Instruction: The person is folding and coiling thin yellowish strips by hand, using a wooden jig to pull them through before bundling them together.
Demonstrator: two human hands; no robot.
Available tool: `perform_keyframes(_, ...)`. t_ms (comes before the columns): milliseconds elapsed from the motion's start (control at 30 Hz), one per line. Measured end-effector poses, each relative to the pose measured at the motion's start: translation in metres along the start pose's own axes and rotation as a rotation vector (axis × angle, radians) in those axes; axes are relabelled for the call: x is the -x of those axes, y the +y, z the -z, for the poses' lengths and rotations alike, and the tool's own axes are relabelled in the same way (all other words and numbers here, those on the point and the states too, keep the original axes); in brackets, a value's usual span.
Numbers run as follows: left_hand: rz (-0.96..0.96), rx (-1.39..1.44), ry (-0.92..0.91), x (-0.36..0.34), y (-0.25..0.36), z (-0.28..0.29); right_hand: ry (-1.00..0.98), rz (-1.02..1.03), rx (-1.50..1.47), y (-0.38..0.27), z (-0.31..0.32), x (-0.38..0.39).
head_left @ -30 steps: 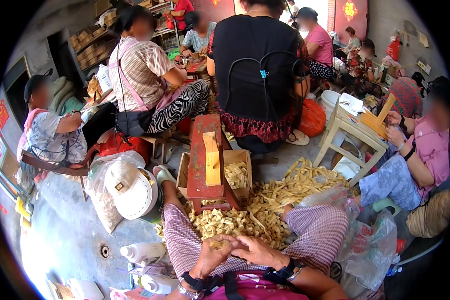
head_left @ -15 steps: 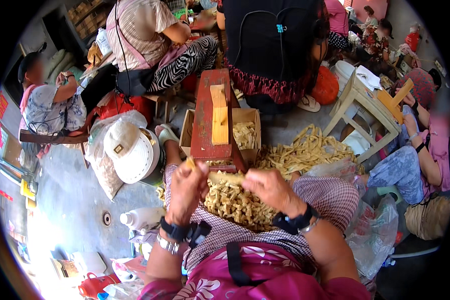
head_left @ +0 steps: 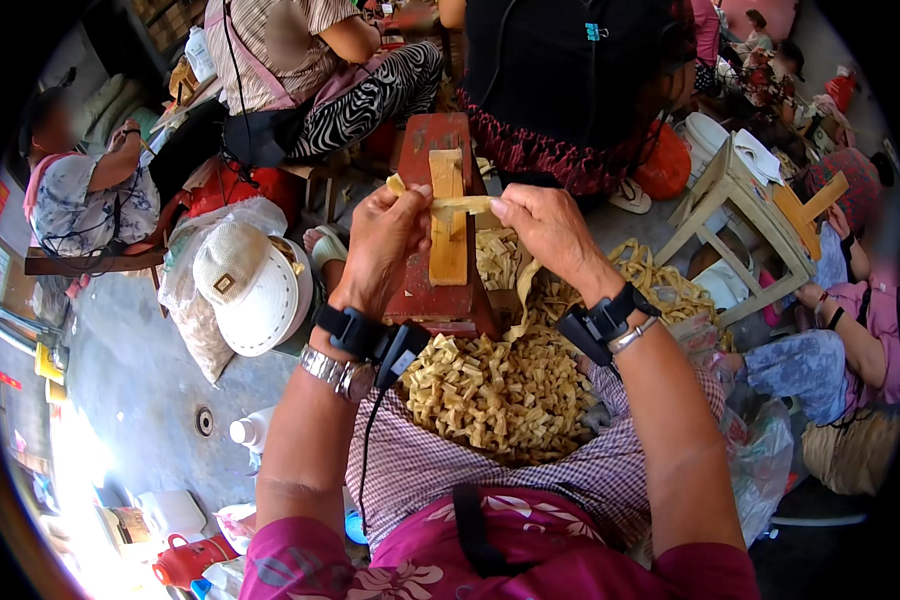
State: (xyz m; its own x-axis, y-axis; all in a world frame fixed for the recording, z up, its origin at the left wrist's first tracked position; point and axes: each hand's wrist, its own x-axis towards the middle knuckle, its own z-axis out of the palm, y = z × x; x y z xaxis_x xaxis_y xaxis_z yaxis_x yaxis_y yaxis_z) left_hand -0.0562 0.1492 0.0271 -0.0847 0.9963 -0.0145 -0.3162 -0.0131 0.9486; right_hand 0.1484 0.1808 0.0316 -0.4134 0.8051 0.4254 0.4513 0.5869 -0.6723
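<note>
A pale yellow flat strip (head_left: 462, 204) is stretched between my two hands, across an upright wooden peg board (head_left: 448, 262) fixed on a worn red bench (head_left: 410, 295). My left hand (head_left: 385, 238) is closed on one end, and a short bit of strip pokes up by its thumb. With thumb and fingers pinched, my right hand (head_left: 550, 228) grips the strip on the other side; a loose length hangs below it. On my lap, under the bench's near end, lies a big pile of short folded yellow pieces (head_left: 490, 400).
A heap of long strips (head_left: 650, 275) lies right of the bench, near a wooden stool (head_left: 745, 200). More pieces fill a box (head_left: 497, 258) beside the bench. A white sun hat (head_left: 258, 295) sits at the left. Other people sit close ahead and at both sides.
Both my hands have moved up and forward, from above the lap pile to over the bench. The strip has come with them and now lies across the wooden board.
</note>
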Motion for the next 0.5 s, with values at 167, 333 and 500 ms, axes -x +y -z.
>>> perform_keyframes(167, -0.077, -0.439, 0.234, -0.035, -0.045, 0.020, -0.204, -0.282, 0.083, 0.043, -0.035, -0.001)
perform_keyframes(333, 0.063, -0.287, 0.041, 0.021, -0.020, 0.030, -0.115, -0.291, -0.233, 0.060, -0.032, 0.053)
perform_keyframes(500, 0.315, -0.481, -0.367, 0.113, -0.029, 0.025, -0.132, -0.289, -0.521, -0.002, -0.021, 0.087)
